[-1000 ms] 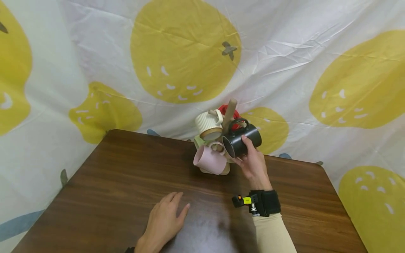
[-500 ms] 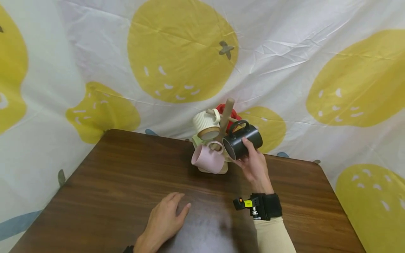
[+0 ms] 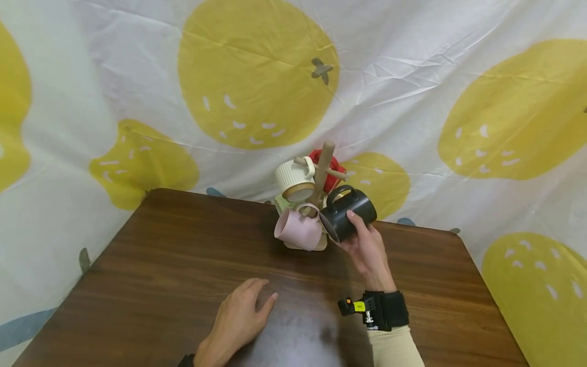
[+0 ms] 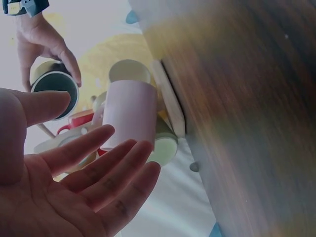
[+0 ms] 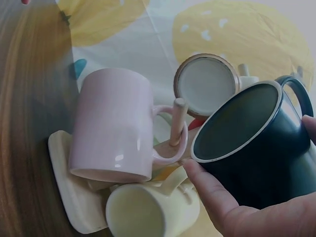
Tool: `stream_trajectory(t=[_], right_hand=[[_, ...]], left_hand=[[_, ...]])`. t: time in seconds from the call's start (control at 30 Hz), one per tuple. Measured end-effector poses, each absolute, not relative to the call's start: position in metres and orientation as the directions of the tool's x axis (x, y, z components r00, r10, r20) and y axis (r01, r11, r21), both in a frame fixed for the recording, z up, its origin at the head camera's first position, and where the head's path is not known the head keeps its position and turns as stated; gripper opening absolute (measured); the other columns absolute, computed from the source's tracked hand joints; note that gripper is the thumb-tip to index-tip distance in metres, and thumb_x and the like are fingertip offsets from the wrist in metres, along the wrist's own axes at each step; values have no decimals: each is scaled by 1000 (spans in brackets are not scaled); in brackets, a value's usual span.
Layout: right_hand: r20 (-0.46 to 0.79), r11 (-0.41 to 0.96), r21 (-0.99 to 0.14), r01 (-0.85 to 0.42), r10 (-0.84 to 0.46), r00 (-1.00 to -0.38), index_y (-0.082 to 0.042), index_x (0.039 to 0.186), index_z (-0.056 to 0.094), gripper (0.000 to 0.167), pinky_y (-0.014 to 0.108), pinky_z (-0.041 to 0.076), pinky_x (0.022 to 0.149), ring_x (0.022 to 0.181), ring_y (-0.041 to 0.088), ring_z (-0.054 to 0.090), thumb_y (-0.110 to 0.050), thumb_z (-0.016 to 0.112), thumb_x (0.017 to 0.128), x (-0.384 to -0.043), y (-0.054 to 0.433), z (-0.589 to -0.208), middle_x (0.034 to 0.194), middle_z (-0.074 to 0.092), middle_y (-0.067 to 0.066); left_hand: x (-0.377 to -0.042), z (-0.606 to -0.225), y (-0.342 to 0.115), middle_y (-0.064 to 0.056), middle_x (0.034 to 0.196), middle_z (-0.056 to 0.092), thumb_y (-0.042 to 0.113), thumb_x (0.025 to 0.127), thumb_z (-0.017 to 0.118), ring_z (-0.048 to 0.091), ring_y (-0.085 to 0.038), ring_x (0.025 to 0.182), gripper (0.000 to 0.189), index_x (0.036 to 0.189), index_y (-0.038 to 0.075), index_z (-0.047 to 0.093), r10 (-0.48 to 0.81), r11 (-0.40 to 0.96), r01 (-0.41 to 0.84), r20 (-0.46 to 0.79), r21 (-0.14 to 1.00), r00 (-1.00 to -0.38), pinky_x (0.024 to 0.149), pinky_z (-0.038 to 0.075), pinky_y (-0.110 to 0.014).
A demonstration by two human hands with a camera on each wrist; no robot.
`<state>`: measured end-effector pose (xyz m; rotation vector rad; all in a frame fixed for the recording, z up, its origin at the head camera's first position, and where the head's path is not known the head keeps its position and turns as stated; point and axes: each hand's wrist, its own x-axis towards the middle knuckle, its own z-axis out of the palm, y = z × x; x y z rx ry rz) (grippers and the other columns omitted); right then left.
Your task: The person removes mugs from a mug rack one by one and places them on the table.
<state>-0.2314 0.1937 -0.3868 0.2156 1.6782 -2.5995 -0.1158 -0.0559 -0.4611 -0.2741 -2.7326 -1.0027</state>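
Observation:
My right hand (image 3: 367,252) grips a black mug (image 3: 352,210) by its body, thumb on the near side, handle up and mouth tilted left. The mug is apart from the wooden mug tree (image 3: 324,165), just to its right. A pink mug (image 3: 300,230) hangs low on a peg, with a white ribbed mug (image 3: 292,176) above it. Red (image 3: 332,181) and green (image 3: 281,204) mugs are partly hidden behind, and a cream mug (image 5: 138,212) shows in the right wrist view. My left hand (image 3: 238,316) is over the table, fingers extended and holding nothing.
The tree's base stands near the back edge of the dark wooden table (image 3: 183,255). A white cloth (image 3: 390,102) with yellow fruit prints hangs right behind it. A bare peg (image 3: 337,174) juts right from the post.
The black mug has come off its peg and moved down, apart from the tree, in my right hand. My left hand has stayed in place. The view has shifted slightly.

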Motion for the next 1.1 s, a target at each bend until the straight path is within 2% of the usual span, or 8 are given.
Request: stream_trajectory(t=[0.3, 0.67, 1.1], right_hand=[[-163, -372, -918, 135, 45, -986, -2, 149, 30, 65, 36, 56, 85, 105, 15, 65, -26, 61, 98, -228, 194, -397, 142, 48, 20], [-174, -359, -921, 149, 37, -984, -3, 151, 28, 66, 38, 56, 85, 109, 19, 63, -23, 61, 98, -223, 195, -406, 144, 47, 20], [-167, -366, -921, 136, 55, -984, -4, 145, 34, 57, 36, 57, 80, 99, 17, 67, -19, 61, 97, -214, 195, -417, 139, 48, 23]], left_hand=[[-115, -460, -56, -13, 117, 68, 29, 93, 69, 68, -32, 104, 34, 115, 4, 69, 105, 733, 261, 275, 628, -956, 83, 56, -47], [-116, -459, -56, -13, 117, 68, 27, 93, 69, 67, -32, 105, 33, 115, 3, 69, 94, 727, 247, 264, 641, -960, 83, 56, -48], [-116, -461, -54, -11, 116, 69, 28, 92, 70, 68, -30, 104, 32, 114, 5, 69, 97, 724, 261, 281, 638, -955, 82, 56, -47]])
